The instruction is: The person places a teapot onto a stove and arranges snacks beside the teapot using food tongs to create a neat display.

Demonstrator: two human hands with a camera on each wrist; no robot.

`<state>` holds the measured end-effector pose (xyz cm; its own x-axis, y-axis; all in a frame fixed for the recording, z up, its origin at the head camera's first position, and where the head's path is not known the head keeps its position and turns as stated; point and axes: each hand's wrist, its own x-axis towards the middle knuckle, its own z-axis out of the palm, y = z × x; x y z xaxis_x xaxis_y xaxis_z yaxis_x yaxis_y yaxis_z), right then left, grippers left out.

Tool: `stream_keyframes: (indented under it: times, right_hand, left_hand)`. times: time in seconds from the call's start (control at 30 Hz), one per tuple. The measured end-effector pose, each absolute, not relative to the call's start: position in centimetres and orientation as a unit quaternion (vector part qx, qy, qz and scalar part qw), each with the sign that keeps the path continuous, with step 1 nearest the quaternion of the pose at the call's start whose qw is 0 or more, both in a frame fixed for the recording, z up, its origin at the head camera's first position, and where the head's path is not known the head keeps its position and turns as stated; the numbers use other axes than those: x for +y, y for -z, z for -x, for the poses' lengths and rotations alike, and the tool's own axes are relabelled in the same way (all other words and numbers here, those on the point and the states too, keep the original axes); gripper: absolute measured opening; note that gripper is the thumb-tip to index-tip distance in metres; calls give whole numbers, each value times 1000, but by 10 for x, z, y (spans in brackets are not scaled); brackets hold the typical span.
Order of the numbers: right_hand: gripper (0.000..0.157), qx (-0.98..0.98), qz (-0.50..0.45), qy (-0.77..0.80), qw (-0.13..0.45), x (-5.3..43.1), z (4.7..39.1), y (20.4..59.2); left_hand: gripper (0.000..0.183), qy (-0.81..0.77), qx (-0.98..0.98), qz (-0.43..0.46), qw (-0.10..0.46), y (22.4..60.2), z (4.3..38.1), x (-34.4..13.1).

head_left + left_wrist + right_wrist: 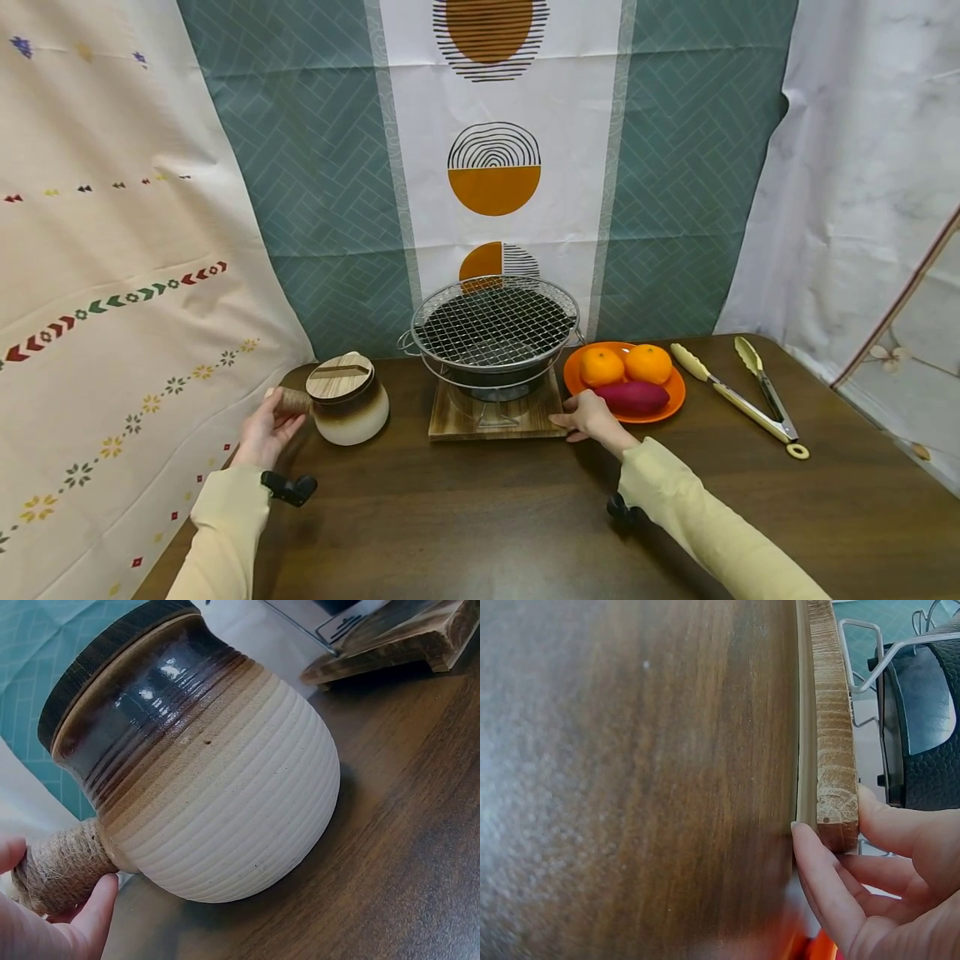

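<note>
My left hand [264, 433] grips the twine-wrapped handle [64, 862] of a ceramic pot [225, 787], brown glaze above and ribbed cream below. The pot stands on the table at the left, topped by a wooden lid [340, 377]. At the middle, my right hand [594, 417] pinches the front right corner of a wooden board [452, 423], thumb on top and fingers at its edge and underside. On that board sits a round black tabletop grill [930, 712] with a wire mesh grate [495, 321].
Right of the board, an orange plate [677, 402] bears two oranges [648, 364] and a purple sweet potato [632, 398]. Metal tongs [750, 412] with cream tips lie spread farther right on the dark wooden table [450, 517]. Patterned cloths [330, 167] hang behind and at the sides.
</note>
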<state>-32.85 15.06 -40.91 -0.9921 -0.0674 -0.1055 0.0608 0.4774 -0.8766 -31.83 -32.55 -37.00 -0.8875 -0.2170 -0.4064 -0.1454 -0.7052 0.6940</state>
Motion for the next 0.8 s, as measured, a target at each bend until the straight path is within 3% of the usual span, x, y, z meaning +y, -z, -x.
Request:
stream_keyframes:
  times: [0.33, 0.57, 0.8]
  right_hand:
    - [44, 858, 3, 511, 55, 150, 325, 407]
    - [55, 854, 26, 517, 56, 156, 331, 415]
    - [42, 852, 1, 521, 57, 151, 328, 410]
  left_hand:
    - [27, 904, -368, -218, 1, 367, 316, -329]
    - [26, 910, -355, -212, -9, 366, 316, -329]
    - [33, 912, -351, -211, 16, 372, 319, -328]
